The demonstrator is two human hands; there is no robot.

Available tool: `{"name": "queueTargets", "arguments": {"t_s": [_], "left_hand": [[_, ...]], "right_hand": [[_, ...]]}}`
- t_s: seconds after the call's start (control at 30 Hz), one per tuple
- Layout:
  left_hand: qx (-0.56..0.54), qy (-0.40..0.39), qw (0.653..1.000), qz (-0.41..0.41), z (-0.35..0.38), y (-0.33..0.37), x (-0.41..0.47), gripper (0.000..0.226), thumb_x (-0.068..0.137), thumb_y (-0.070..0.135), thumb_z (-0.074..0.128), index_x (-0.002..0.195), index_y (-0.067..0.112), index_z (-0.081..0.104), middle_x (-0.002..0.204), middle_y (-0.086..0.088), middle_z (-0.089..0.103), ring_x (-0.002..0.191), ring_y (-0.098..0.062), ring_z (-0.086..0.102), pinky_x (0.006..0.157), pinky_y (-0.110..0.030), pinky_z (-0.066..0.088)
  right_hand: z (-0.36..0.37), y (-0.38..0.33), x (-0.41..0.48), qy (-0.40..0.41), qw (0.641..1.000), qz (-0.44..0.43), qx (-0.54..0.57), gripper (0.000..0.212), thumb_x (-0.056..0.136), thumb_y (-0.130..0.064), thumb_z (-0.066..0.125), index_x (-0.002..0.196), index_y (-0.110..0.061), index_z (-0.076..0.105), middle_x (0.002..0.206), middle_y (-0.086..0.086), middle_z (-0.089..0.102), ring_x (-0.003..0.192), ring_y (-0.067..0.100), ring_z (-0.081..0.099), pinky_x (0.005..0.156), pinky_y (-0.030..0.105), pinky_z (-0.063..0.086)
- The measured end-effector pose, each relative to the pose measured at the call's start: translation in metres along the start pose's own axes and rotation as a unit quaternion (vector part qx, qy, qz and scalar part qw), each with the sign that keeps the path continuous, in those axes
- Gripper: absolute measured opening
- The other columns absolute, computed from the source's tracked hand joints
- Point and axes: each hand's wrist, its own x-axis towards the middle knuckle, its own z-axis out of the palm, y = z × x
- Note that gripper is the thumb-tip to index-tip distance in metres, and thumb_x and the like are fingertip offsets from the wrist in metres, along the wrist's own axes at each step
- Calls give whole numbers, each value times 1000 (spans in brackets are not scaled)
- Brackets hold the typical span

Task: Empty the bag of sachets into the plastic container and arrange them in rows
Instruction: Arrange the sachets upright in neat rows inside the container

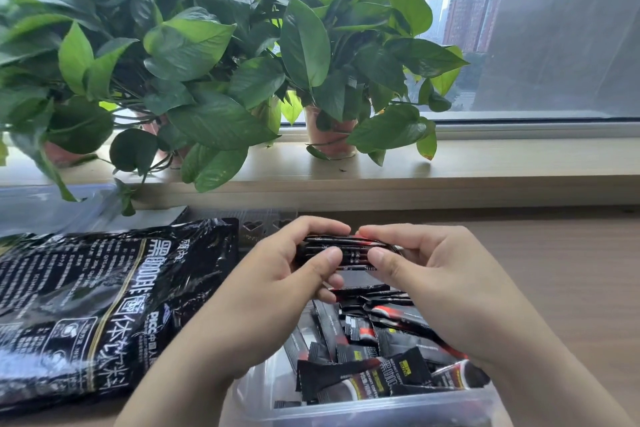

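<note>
A small bundle of black sachets (pixel 349 251) is held between both hands, lying level above the clear plastic container (pixel 363 411). My left hand (pixel 287 267) grips the bundle's left end and my right hand (pixel 422 263) its right end, thumbs pressed on the near side. Below them, several loose black-and-red sachets (pixel 374 350) lie in a jumbled heap inside the container. The flattened black sachet bag (pixel 97 305) rests on the table to the left of the container.
Potted leafy plants (pixel 194 55) crowd the wooden windowsill (pixel 485 163) behind. A clear plastic lid or tray (pixel 52 208) lies at the far left behind the bag. Wooden tabletop (pixel 571 270) extends to the right.
</note>
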Motion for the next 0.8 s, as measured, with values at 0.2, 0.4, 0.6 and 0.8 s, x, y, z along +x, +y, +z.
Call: {"name": "queueTargets", "arguments": {"t_s": [0.2, 0.4, 0.6, 0.8], "left_hand": [[-84, 32, 996, -16, 0, -2, 2, 23, 84, 25, 67, 102, 27, 80, 88, -10, 78, 73, -13, 70, 73, -23, 59], [-104, 19, 994, -36, -9, -3, 3, 28, 77, 28, 69, 102, 25, 81, 87, -9, 78, 73, -12, 71, 70, -20, 58], [-108, 3, 993, -49, -4, -1, 2, 24, 92, 7, 64, 100, 22, 81, 89, -12, 78, 70, -12, 68, 65, -18, 56], [-60, 9, 997, -40, -4, -2, 0, 23, 94, 10, 66, 110, 21, 78, 91, -14, 78, 73, -13, 69, 68, -21, 56]], "right_hand": [[-3, -3, 0, -45, 998, -46, -21, 38, 87, -18, 76, 123, -27, 71, 108, -23, 75, 105, -10, 66, 99, 21, 50], [-9, 3, 3, -18, 941, -256, -219, 60, 71, -26, 90, 127, -27, 70, 126, -19, 65, 119, -2, 59, 101, 25, 49], [0, 3, 5, 36, 875, -390, -286, 34, 73, -17, 86, 106, -10, 78, 97, -1, 71, 91, 19, 65, 80, 28, 54], [4, 3, 2, 54, 882, -371, -285, 26, 71, -11, 83, 97, -9, 78, 92, 0, 70, 84, 18, 67, 74, 30, 56]]}}
